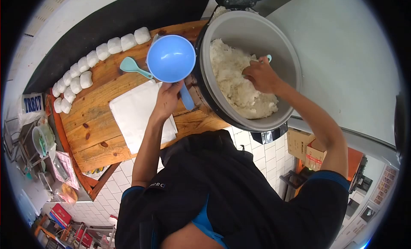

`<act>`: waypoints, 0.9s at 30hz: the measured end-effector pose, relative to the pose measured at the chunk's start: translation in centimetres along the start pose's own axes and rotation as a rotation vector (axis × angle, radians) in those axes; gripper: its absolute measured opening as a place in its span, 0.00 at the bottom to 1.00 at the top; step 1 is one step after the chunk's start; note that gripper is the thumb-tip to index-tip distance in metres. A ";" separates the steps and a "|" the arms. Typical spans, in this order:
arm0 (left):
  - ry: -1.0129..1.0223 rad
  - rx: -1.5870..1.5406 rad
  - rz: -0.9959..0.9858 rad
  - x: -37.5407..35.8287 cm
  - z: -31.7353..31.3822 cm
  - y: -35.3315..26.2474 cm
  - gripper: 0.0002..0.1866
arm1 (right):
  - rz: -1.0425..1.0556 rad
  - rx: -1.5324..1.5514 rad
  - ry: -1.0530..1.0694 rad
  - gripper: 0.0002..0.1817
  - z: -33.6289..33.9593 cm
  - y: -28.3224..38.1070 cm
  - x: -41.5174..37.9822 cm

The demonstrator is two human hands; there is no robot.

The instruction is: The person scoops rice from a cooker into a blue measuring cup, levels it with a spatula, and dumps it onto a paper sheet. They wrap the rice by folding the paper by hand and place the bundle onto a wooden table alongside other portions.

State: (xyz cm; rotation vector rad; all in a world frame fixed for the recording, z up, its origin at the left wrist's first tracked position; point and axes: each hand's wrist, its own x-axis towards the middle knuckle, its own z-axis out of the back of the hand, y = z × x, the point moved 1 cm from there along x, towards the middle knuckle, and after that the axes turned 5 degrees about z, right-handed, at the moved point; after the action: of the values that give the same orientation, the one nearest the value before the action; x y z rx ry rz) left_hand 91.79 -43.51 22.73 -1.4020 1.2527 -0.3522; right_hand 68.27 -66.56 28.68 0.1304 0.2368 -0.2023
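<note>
Blue plastic fills my left side: my left hand (168, 99) has its fingers closed about the blue scoop (171, 58) where the round bowl meets its handle, and I hold it with the hollow facing up, above the far right corner of the table (92, 133). Nothing shows inside the hollow but shine on the plastic.

My right hand (262, 76) is down in the big grey pot (257, 25), curled tight round a pale green utensil (269, 58). Only a tip of that pokes out past my knuckles; I cannot tell how far the rest goes into the rice (233, 84). The rice lies heaped against the pot's left and near walls, while the right wall stands mostly bare. The pot itself is just past the right edge of the table, its rim near the scoop.

White packets (102, 51) follow the table's far edge round to its left corner, with a shorter row tucked inside them. A mint green paddle (129, 65) lies between those packets and the scoop, its handle pointing at the scoop. White sheets (135, 116) lie stacked towards the table's near edge, partly under my left forearm.
</note>
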 end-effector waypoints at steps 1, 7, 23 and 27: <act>0.001 0.001 0.003 -0.2 -0.2 -0.4 0.14 | -0.013 0.111 -0.001 0.08 -0.3 0.6 -0.7; -0.020 0.146 -0.203 -2.6 1.2 -3.9 0.14 | -0.143 0.231 0.160 0.19 1.4 2.0 -3.4; 0.309 1.465 -0.444 1.4 -13.0 -10.8 0.20 | -0.626 0.317 -0.022 0.15 12.8 0.4 -7.4; 0.547 0.918 -0.096 4.4 -17.0 -8.2 0.05 | -0.400 -0.174 -0.314 0.16 7.0 4.8 -6.7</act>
State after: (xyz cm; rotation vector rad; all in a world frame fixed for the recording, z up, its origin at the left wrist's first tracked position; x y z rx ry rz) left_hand 83.74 -58.09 32.72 -0.5727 1.1932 -1.2593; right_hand 64.40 -61.76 37.60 -0.1235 -0.0362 -0.5927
